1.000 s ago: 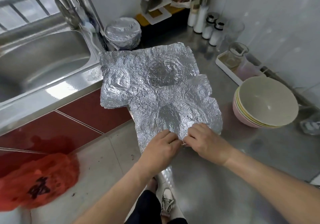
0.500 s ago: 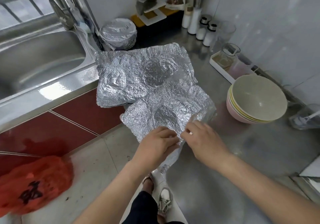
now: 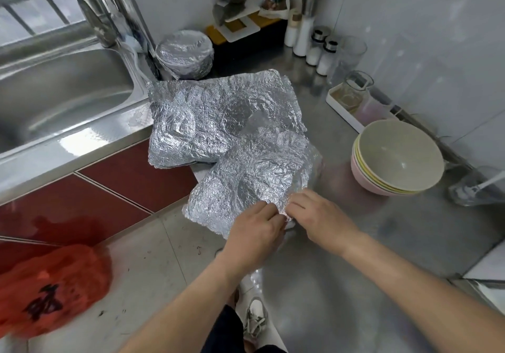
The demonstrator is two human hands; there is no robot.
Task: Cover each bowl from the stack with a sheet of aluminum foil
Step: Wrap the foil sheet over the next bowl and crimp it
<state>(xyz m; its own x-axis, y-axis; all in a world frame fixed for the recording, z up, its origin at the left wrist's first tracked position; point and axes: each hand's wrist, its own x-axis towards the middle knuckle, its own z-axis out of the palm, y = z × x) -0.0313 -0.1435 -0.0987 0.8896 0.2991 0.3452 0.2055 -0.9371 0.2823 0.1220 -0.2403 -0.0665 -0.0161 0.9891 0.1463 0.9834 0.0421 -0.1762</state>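
Currently, left hand [image 3: 254, 229] and right hand [image 3: 319, 216] both pinching the near edge of a crumpled foil sheet [image 3: 254, 177], each grip narrow and holding foil, sheet lying on the desk [image 3: 355, 270] just left of the bowl stack [image 3: 396, 158], foil-covered bowl [image 3: 184, 51] sitting well beyond, far left of that stack.

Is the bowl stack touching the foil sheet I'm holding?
Apart. Head view shows bare steel counter between the stack of pale bowls and the crumpled aluminum foil sheet.
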